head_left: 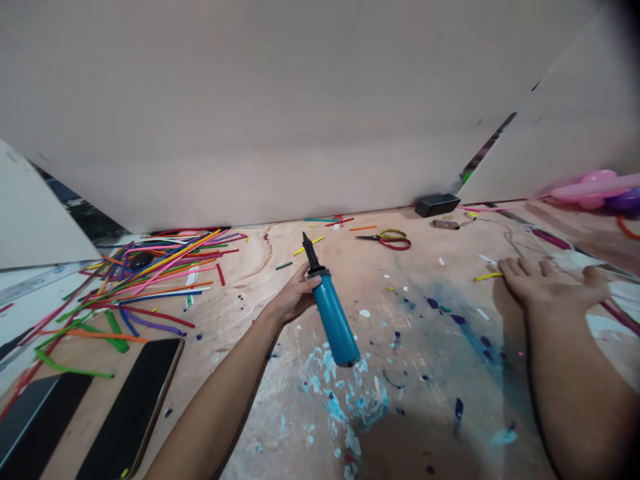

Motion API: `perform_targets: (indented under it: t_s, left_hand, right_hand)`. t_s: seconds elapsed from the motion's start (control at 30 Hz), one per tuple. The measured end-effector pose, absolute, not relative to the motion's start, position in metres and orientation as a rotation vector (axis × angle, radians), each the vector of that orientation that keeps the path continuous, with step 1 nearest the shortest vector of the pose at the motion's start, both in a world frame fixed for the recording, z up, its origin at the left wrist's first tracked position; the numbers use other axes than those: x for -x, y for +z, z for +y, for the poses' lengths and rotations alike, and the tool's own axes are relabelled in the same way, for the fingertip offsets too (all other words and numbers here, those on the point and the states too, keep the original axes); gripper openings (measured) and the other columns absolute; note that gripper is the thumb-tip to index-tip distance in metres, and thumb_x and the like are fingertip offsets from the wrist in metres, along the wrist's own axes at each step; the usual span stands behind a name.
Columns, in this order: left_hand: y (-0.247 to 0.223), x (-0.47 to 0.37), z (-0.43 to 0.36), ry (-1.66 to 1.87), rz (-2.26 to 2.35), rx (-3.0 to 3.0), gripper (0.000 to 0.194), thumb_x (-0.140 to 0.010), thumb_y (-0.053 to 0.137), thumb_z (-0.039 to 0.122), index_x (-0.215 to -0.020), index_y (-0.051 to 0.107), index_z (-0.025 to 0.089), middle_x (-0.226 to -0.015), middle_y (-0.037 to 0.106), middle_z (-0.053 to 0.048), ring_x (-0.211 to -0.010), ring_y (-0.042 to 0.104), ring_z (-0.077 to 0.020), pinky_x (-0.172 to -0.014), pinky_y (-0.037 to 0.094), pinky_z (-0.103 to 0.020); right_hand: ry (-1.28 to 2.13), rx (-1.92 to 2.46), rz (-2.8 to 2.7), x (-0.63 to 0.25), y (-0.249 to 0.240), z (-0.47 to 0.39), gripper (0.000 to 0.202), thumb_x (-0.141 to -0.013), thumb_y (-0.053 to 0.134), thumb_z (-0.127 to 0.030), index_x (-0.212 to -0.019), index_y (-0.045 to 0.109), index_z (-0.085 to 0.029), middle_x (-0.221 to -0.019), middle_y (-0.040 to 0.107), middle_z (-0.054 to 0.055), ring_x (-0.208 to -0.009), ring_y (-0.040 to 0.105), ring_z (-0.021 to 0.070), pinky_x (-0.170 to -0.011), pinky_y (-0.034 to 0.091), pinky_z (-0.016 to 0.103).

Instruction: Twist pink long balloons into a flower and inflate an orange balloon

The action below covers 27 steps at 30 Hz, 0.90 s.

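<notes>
My left hand (299,293) is closed around the upper end of a blue balloon pump (336,320). The pump's ribbed black nozzle (310,252) points up and away from me. At the right, my right hand (550,283) is spread low over the table, palm down. Its fingers are apart, and one fingertip is close to a short yellow balloon piece (487,277); whether they touch I cannot tell. Red and yellow handled scissors (387,239) lie beyond the pump.
Many long uninflated balloons (160,267) are heaped at the left, near two dark flat panels (137,400). A black box (437,205) stands against the white wall (280,133). Pink inflated balloons (595,190) are at the far right. Paint flecks and scraps dot the wooden table (240,380).
</notes>
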<state>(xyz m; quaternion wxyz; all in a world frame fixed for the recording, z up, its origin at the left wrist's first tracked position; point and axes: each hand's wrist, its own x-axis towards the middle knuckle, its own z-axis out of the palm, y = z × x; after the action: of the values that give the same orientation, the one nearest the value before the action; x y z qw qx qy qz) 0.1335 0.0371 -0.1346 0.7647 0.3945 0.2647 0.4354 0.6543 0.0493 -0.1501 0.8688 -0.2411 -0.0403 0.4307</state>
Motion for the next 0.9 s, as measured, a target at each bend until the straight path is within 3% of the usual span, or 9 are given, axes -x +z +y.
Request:
perform_targets:
  t_s: [0.17, 0.3, 0.43, 0.5, 0.57, 0.73, 0.9]
  left_hand:
    - [-0.138, -0.139, 0.035, 0.990, 0.618, -0.880, 0.057, -0.074, 0.081, 0.037, -0.123, 0.055, 0.024, -0.100, 0.063, -0.003, -0.074, 0.061, -0.0114, -0.071, 0.050, -0.027]
    - [-0.140, -0.149, 0.027, 1.080, 0.780, -1.045, 0.053, -0.077, 0.075, 0.047, -0.119, 0.058, 0.020, -0.096, 0.065, -0.004, -0.073, 0.061, -0.0127, -0.065, 0.048, -0.025]
    - [-0.141, -0.159, 0.019, 1.259, 1.023, -1.305, 0.050, -0.084, 0.067, 0.049, -0.122, 0.057, 0.019, -0.115, 0.064, -0.009, -0.100, 0.062, -0.0200, -0.087, 0.049, -0.033]
    - [-0.142, -0.161, 0.017, 1.291, 1.057, -1.326, 0.053, -0.086, 0.065, 0.048, -0.128, 0.051, 0.020, -0.117, 0.064, -0.010, -0.104, 0.061, -0.0209, -0.092, 0.048, -0.035]
    - [-0.143, -0.162, 0.016, 1.277, 1.037, -1.289, 0.057, -0.085, 0.065, 0.049, -0.129, 0.045, 0.021, -0.114, 0.065, -0.010, -0.099, 0.063, -0.0205, -0.087, 0.049, -0.035]
    - [-0.146, -0.161, 0.013, 1.284, 1.066, -1.281, 0.045, -0.085, 0.063, 0.051, -0.111, 0.041, 0.022, -0.098, 0.064, -0.005, -0.080, 0.062, -0.0170, -0.071, 0.049, -0.031]
    - [-0.147, -0.162, 0.009, 1.373, 1.150, -1.355, 0.034, -0.089, 0.061, 0.042, -0.106, 0.038, 0.024, -0.094, 0.058, -0.001, -0.084, 0.058, -0.0144, -0.079, 0.046, -0.030]
  right_hand:
    - [0.914, 0.554, -0.061, -0.643, -0.147, 0.051, 0.051, -0.081, 0.047, -0.045, -0.123, 0.050, -0.018, -0.154, 0.033, 0.017, -0.140, 0.044, 0.0293, -0.071, 0.062, 0.047]
    - [0.894, 0.593, -0.129, -0.635, -0.146, 0.052, 0.047, -0.078, 0.048, -0.041, -0.119, 0.050, -0.018, -0.147, 0.043, 0.017, -0.132, 0.053, 0.0272, -0.070, 0.063, 0.041]
    - [0.816, 0.672, -0.143, -0.634, -0.148, 0.055, 0.052, -0.075, 0.051, -0.033, -0.123, 0.049, -0.013, -0.140, 0.049, 0.020, -0.126, 0.058, 0.0269, -0.072, 0.063, 0.035]
    - [0.791, 0.696, -0.146, -0.634, -0.148, 0.057, 0.057, -0.074, 0.052, -0.032, -0.126, 0.047, -0.009, -0.137, 0.050, 0.022, -0.125, 0.058, 0.0282, -0.072, 0.063, 0.034]
    - [0.782, 0.701, -0.156, -0.634, -0.148, 0.058, 0.060, -0.075, 0.052, -0.034, -0.128, 0.046, -0.007, -0.136, 0.051, 0.023, -0.124, 0.058, 0.0284, -0.072, 0.063, 0.034]
    - [0.789, 0.666, -0.202, -0.637, -0.151, 0.056, 0.060, -0.078, 0.045, -0.045, -0.126, 0.048, -0.010, -0.141, 0.048, 0.021, -0.123, 0.060, 0.0242, -0.075, 0.062, 0.033]
    - [0.856, 0.709, -0.344, -0.653, -0.164, 0.055, 0.055, -0.076, 0.049, -0.050, -0.117, 0.057, -0.013, -0.146, 0.044, 0.020, -0.125, 0.059, 0.0221, -0.079, 0.061, 0.033]
